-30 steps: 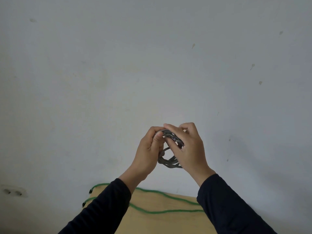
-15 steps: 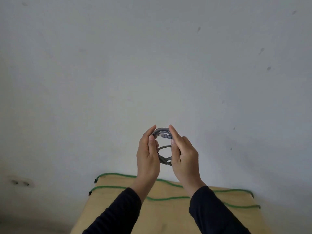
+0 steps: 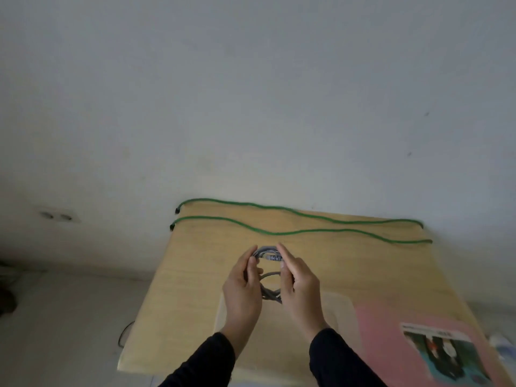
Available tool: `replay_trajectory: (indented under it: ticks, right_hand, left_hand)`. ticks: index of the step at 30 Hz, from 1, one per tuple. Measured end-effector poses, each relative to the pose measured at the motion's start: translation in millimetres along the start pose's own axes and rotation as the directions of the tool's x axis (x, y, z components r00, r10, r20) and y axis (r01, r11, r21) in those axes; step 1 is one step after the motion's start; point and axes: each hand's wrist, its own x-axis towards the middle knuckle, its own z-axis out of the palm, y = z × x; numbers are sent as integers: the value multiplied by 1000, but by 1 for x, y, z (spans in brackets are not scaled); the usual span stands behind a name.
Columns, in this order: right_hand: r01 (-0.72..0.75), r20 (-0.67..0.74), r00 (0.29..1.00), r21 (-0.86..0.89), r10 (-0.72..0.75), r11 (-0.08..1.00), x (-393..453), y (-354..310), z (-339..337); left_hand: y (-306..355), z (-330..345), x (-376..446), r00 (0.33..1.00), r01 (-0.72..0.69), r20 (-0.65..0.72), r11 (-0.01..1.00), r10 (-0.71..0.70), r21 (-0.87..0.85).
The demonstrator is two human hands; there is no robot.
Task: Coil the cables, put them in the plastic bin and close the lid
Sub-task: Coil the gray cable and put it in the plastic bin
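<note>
A coiled grey cable point(image 3: 268, 275) is held upright between my two hands above the table. My left hand point(image 3: 244, 289) presses its left side and my right hand point(image 3: 299, 289) its right side, fingers extended along the loop. A clear plastic bin point(image 3: 339, 311) sits on the table just below and behind my hands, partly hidden by them. Its pink lid point(image 3: 391, 325), with a printed label, lies to the right of it. A long green cable point(image 3: 279, 219) lies stretched in two lines across the table's far edge.
The wooden table point(image 3: 195, 275) stands against a pale wall. A wall socket point(image 3: 57, 216) is low on the left. The floor to the left has a thin dark wire point(image 3: 124, 333) near the table's front corner.
The view has tilted down, bringing the table, bin and lid into sight. My hands have lowered the grey coil from in front of the wall to just above the bin.
</note>
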Motion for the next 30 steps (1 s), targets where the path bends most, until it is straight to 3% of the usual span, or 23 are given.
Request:
replay_trajectory:
  ticks: [7, 21, 25, 30]
  right_hand:
    - [-109, 184, 976, -35, 114, 993, -48, 14, 7]
    - [-296, 303, 898, -118, 318, 948, -69, 25, 25]
    - [-307, 367, 858, -195, 359, 932, -68, 32, 31]
    - [-298, 438, 810, -263, 389, 918, -69, 35, 32]
  left_hand:
    - [-40, -25, -27, 990, 77, 100, 980, -97, 184]
    - [-67, -23, -26, 961, 157, 146, 898, -235, 412]
    - [-70, -17, -19, 924, 239, 165, 858, -345, 455]
    - [-72, -15, -17, 921, 139, 232, 821, -312, 553]
